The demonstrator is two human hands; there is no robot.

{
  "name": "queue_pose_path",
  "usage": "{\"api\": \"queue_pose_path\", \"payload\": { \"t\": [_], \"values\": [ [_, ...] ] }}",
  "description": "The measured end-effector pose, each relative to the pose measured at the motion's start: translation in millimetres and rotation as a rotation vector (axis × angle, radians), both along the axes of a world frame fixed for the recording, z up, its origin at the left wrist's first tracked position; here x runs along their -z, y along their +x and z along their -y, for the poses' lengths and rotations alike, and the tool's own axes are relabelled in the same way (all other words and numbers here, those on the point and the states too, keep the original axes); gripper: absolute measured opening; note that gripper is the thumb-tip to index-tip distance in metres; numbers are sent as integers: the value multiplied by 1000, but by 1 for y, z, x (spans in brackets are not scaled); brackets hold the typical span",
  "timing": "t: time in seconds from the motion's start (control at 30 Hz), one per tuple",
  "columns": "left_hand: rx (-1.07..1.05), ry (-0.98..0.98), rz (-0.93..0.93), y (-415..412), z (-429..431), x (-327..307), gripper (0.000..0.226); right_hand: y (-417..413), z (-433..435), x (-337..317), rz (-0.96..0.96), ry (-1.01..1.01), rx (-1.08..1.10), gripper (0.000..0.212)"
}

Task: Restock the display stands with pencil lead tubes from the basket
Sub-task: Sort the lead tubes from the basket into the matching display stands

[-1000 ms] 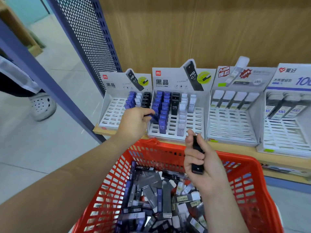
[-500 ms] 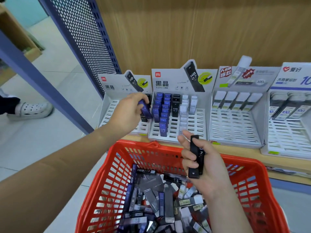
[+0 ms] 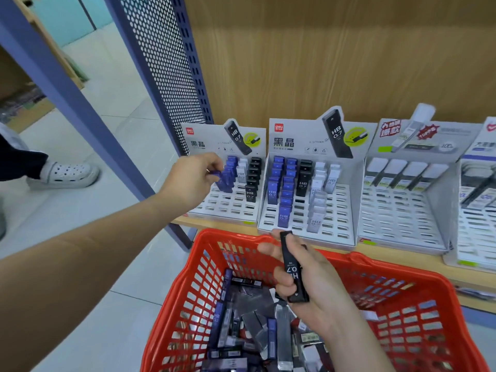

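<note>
At the left end of the shelf (image 3: 402, 257) the left hand (image 3: 193, 178) pinched a blue tube (image 3: 214, 173) beside the blue row (image 3: 230, 178) of the first stand (image 3: 222, 209), the right hand (image 3: 308, 285) gripped a black tube (image 3: 292, 267) over the heaped red basket (image 3: 230, 234), and most slots (image 3: 397, 210) rightward stood vacant: restocking appeared far from complete.

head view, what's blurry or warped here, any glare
In the head view, the blue tube pinched by the left hand is motion-smeared, while the black tube in the right hand reads sharply; the far-right display stand stretches and softens at the wide-angle edge; lighting is even, with no strong glare.
</note>
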State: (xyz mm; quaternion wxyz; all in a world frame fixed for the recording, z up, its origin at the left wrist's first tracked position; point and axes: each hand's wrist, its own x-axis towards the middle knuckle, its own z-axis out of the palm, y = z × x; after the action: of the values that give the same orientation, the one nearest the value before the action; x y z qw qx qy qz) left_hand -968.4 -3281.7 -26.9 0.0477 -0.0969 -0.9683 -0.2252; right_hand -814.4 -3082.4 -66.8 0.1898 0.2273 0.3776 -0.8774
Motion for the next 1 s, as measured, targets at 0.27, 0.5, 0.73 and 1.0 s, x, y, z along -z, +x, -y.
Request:
{"api": "queue_pose_path", "payload": {
  "t": [0.27,0.5,0.73,1.0],
  "values": [
    [117,-77,6,-3,-3,11,17,-6,0,9,76,-107,47,32],
    [137,-182,-54,-3,6,18,20,-5,1,10,89,-188,60,36],
    [133,-132,-89,-1,1,38,27,-5,0,6,81,-210,66,36],
    [-30,-79,-40,19,-13,12,9,-8,4,-22,7,-465,206,35]
  ]
}}
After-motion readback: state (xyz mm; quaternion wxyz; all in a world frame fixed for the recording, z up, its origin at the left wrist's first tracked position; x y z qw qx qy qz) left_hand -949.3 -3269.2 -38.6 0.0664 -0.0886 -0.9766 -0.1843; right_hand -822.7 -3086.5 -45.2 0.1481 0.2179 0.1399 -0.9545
